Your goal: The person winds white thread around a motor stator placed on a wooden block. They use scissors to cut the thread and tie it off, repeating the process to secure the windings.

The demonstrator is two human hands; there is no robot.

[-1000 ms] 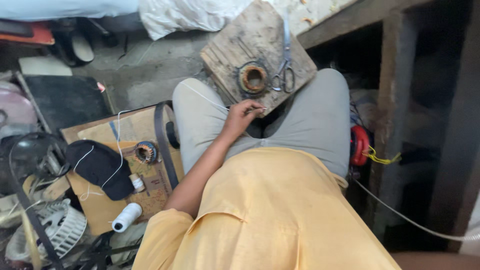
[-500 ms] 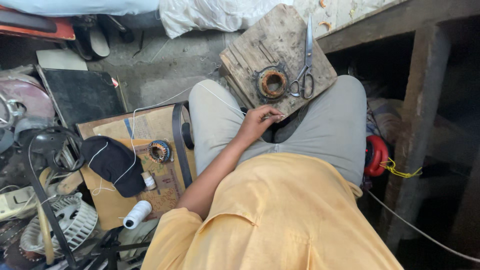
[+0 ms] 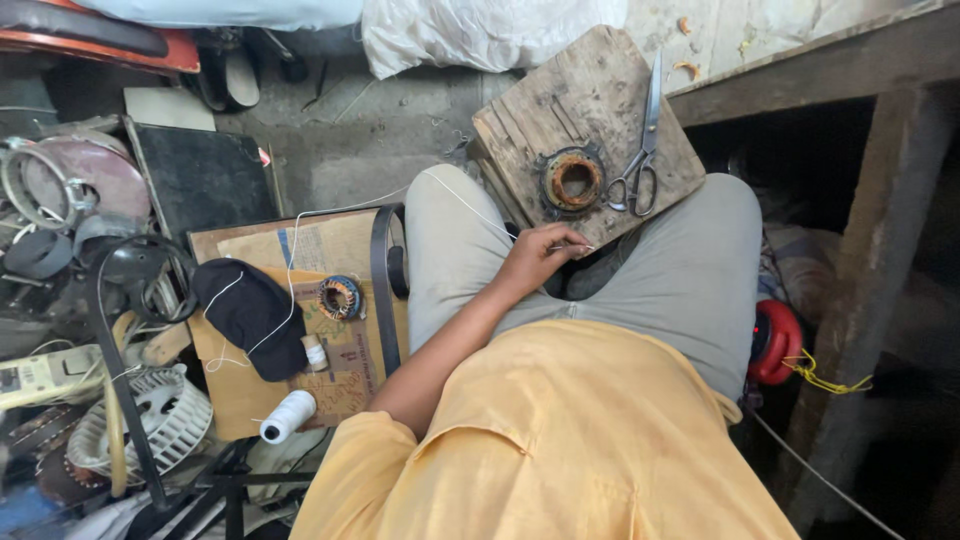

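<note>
Left hand [image 3: 538, 258] fingers still pinch the white thread [image 3: 462, 200], unmoved beside the wooden board [image 3: 560, 110]

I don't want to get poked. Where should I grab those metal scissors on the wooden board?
Take the steel scissors by the two finger loops, coming from the lap side. They lie flat on the worn wooden board, loops nearest the person and beside the rusty metal ring, closed blades pointing away.

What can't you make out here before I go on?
- Right hand: nowhere in the head view; the yellow shirt fills that side.
- Left hand: fingertips curl under, so the grip on the white thread is unclear.
- Red object: partly behind the knee.
- Space under the wooden bench: too dark.
</note>
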